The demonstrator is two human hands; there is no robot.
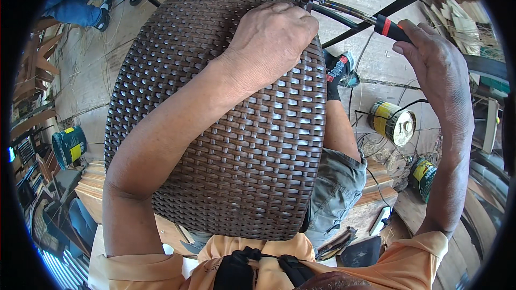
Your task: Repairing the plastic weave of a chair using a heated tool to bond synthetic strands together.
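Head view: brown woven chair seat (226,145) propped across lap, edge up. Left hand (271,35) clenched at seat rim, steadying weave. Right hand (430,59) grasps red-black-handled tool (371,21), tip meeting rim beside left fingers.

A brown woven wicker chair seat (226,129) lies across the lap, a black-and-red-handled tool (376,23) at its upper edge.

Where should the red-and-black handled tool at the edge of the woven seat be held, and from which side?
Grip the tool by its red-and-black handle, coming from the right. Its thin metal tip points left into the woven seat edge beside the left hand, so only the handle end is free. The right hand already wraps it there.
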